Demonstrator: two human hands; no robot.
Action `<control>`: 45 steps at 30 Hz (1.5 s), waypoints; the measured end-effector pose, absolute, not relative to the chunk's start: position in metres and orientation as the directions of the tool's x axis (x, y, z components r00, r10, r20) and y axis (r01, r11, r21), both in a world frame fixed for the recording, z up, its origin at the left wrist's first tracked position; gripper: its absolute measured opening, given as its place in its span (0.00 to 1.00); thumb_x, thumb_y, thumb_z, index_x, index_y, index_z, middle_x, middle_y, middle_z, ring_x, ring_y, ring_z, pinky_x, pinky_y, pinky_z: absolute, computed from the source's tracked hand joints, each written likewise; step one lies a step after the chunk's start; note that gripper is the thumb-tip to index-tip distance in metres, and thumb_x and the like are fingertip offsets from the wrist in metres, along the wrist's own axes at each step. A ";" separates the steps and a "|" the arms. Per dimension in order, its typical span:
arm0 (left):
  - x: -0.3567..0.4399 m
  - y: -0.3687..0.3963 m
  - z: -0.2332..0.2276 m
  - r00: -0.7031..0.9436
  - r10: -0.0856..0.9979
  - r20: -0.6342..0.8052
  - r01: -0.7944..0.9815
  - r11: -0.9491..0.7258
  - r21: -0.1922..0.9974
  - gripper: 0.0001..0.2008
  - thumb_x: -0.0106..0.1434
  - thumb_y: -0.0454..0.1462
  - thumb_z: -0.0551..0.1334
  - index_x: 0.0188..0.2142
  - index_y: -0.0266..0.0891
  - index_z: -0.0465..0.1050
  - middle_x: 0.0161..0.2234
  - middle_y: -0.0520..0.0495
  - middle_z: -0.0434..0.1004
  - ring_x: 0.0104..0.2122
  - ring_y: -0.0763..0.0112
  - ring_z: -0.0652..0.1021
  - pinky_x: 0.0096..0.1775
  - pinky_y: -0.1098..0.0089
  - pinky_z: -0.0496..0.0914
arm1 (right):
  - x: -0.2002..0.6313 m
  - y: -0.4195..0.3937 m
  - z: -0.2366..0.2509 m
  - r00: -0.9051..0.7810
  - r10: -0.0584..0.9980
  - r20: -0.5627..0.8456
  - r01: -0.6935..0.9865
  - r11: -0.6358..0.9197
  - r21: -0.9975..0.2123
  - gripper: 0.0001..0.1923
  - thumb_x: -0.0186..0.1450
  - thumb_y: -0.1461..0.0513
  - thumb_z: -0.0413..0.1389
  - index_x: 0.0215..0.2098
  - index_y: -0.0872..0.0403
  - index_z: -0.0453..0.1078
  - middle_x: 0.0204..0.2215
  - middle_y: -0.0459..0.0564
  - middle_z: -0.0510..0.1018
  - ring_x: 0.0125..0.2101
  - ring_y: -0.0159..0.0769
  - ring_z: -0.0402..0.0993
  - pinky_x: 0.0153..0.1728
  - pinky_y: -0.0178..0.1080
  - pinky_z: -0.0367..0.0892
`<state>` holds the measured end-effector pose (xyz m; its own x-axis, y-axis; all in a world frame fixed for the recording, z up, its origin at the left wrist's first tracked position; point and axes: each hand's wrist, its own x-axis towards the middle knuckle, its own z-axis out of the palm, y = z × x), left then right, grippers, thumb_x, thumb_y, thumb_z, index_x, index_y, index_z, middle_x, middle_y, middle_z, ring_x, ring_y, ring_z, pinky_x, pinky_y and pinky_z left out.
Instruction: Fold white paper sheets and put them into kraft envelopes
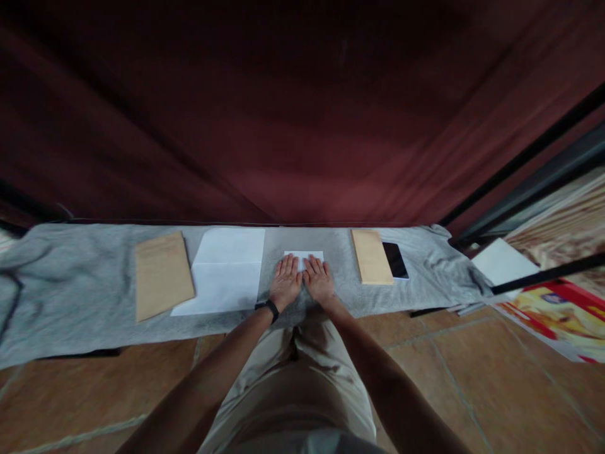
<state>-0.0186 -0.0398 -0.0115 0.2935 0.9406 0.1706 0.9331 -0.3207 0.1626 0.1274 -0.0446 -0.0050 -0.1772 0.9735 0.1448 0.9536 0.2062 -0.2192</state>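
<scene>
A small white piece of paper [303, 255], perhaps folded, lies on the grey cloth in front of me. My left hand [285, 281] rests flat on its left part, fingers stretched out, with a dark band on the wrist. On the right part, my right hand [319, 281] also lies flat with its fingers extended. The palms cover the paper's near edge. Left of my hands is a large white sheet [229, 271] with a crease across it. A brown envelope [163, 274] overlaps that sheet's left side.
A narrow surface draped in grey cloth [80, 284] runs across. To the right lie a tan envelope-like packet [372, 257] and a dark phone [395, 260] partly under it. A dark red panel [302, 157] rises behind. A red and yellow box [558, 315] stands far right.
</scene>
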 end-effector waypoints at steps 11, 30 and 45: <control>-0.017 -0.036 -0.005 0.285 0.951 0.119 0.943 -0.300 0.142 0.30 0.74 0.39 0.43 0.71 0.28 0.54 0.73 0.34 0.51 0.73 0.57 0.52 0.71 0.53 0.47 | 0.125 -0.047 -0.004 -0.160 0.973 0.167 0.955 0.195 -0.225 0.25 0.78 0.57 0.43 0.70 0.52 0.60 0.71 0.53 0.59 0.69 0.45 0.56 0.69 0.52 0.47; -0.019 -0.030 -0.008 0.221 0.962 0.159 0.961 -0.243 0.136 0.31 0.74 0.43 0.46 0.71 0.29 0.54 0.73 0.32 0.49 0.73 0.52 0.51 0.70 0.51 0.48 | 0.126 -0.046 -0.007 -0.157 0.974 0.162 0.954 0.192 -0.229 0.25 0.78 0.56 0.44 0.70 0.51 0.61 0.71 0.52 0.60 0.69 0.46 0.56 0.69 0.53 0.48; -0.015 -0.029 -0.005 0.221 0.971 0.091 0.965 -0.231 0.127 0.32 0.74 0.44 0.48 0.72 0.28 0.52 0.73 0.30 0.48 0.73 0.48 0.51 0.69 0.46 0.47 | 0.164 -0.060 -0.017 -0.037 0.976 0.215 0.969 0.088 -0.231 0.28 0.77 0.58 0.41 0.72 0.61 0.56 0.69 0.61 0.62 0.69 0.47 0.55 0.68 0.53 0.49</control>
